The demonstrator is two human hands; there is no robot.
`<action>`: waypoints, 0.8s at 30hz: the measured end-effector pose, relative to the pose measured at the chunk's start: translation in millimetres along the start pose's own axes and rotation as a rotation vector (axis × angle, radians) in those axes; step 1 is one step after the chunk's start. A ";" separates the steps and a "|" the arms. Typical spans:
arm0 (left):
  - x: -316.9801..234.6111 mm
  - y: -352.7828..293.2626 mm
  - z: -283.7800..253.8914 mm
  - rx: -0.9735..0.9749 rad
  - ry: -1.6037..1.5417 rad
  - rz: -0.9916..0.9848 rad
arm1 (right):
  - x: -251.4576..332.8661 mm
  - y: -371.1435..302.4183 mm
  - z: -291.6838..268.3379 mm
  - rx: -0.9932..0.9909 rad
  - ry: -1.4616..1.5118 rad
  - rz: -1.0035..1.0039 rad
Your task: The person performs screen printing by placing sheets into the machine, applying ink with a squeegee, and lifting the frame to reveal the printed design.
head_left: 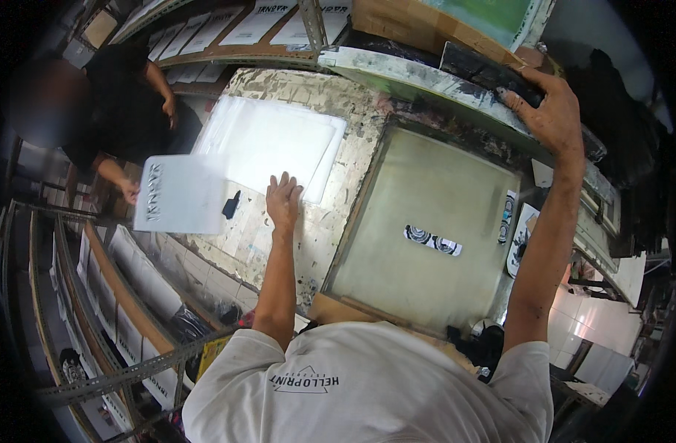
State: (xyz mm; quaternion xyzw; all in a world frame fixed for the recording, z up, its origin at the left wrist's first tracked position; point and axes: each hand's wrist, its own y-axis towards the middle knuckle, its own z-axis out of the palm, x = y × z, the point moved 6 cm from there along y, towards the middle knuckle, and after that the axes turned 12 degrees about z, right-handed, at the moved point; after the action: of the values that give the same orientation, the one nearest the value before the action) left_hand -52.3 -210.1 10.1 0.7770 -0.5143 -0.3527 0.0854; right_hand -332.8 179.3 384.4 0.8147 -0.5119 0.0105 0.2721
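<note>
My left hand (283,201) lies with its fingers stretched out at the near edge of a stack of thin white sheets (279,144). The sheets rest on a worn, paint-flecked table (260,255). At the far right, my right hand (551,114) grips the end of a dark, ink-stained squeegee (486,74), thumb in front and fingers behind. This squeegee sits against the stained rail (419,77) behind the printing screen. Between my arms lies the framed printing screen (419,177), with a small black-and-white patterned strip (432,241) and a second strip (506,216) near its right side.
A co-worker (120,111) at the left holds a white printed sheet (179,193) over the table's left edge. Beside it lies a small black object (231,205). Racks (120,310) of printed sheets stand at lower left; more sheets fill a shelf (238,53) at the back.
</note>
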 end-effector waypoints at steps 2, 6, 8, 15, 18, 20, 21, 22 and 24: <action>13.2 -2.7 10.5 -0.071 -0.208 -0.061 | -1.6 0.2 0.2 0.004 0.035 -0.020; 26.1 4.0 13.7 -0.041 -0.216 -0.083 | 1.8 -1.7 -1.7 -0.015 -0.009 -0.009; 13.1 11.3 12.8 -0.052 -0.238 -0.078 | -0.2 -1.9 -2.9 0.004 -0.035 0.027; 10.9 5.2 11.0 -0.031 -0.224 0.029 | -0.4 -0.9 0.2 0.005 -0.003 0.009; 24.7 5.0 7.4 -0.147 -0.417 -0.102 | 0.0 2.1 0.1 0.055 0.050 0.049; 20.2 10.6 1.6 -0.271 -0.516 -0.227 | -2.6 2.4 2.5 0.028 0.015 0.019; 11.8 18.4 -5.4 -0.332 -0.496 -0.289 | -3.7 1.2 1.4 0.008 -0.004 0.009; 6.7 26.5 -18.3 -0.353 -0.472 -0.274 | 0.7 0.2 0.7 -0.008 -0.009 -0.009; -19.0 49.0 -32.8 -0.290 -0.397 -0.101 | 1.0 -2.2 -1.1 -0.046 -0.021 -0.031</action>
State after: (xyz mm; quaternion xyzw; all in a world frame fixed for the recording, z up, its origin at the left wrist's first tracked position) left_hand -72.0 -223.7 67.3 0.6969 -0.4255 -0.5723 0.0759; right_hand -330.2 179.7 384.6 0.8161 -0.5023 -0.0138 0.2854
